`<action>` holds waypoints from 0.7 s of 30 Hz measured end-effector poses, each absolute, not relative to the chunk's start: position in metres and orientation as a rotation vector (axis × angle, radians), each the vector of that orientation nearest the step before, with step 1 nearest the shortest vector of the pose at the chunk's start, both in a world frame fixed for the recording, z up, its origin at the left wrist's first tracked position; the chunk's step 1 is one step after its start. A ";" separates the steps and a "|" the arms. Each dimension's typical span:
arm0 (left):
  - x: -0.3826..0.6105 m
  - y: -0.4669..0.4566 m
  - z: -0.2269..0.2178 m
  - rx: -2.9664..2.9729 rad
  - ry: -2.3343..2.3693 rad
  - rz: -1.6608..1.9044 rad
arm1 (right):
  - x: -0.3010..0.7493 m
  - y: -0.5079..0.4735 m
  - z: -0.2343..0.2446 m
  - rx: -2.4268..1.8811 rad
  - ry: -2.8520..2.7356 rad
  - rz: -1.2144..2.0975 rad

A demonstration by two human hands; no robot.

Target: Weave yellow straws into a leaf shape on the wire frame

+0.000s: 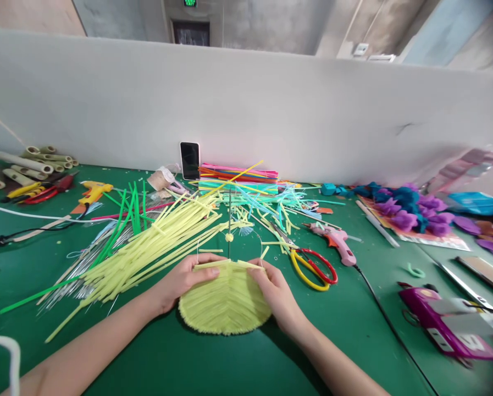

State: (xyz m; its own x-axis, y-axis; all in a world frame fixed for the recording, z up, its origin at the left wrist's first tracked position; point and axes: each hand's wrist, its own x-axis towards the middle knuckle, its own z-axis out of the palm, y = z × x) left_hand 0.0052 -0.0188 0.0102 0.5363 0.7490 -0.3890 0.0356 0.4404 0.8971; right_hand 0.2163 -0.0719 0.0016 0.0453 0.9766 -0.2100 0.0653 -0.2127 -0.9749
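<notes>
A rounded yellow leaf shape made of pipe cleaners (225, 308) is held between both hands above the green table. The strips run slantwise to a middle line, and a thin wire stem with a small yellow knot (229, 237) rises from its top. My left hand (197, 278) grips the upper left edge, thumb on top. On the upper right edge my right hand (271, 280) pinches it, thumb on a short yellow strip. A thin wire loop (261, 242) curves above the hands. The fingers underneath are hidden.
Yellow pipe cleaners (155, 242) are heaped at the left, with a yellow glue gun (95, 192) beyond. Scissors (314, 269) and a pink glue gun (337, 242) with a black cord lie right. A phone (189, 160) leans against the white partition (246, 110). A purple power strip (444, 324) lies far right.
</notes>
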 end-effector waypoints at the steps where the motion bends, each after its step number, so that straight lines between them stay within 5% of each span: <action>1: 0.005 -0.018 0.011 1.027 0.915 0.533 | 0.217 -0.072 0.002 -1.413 -1.132 1.312; 21: 0.004 -0.010 0.005 0.831 0.909 0.685 | 0.231 -0.073 -0.007 -1.324 -0.938 1.176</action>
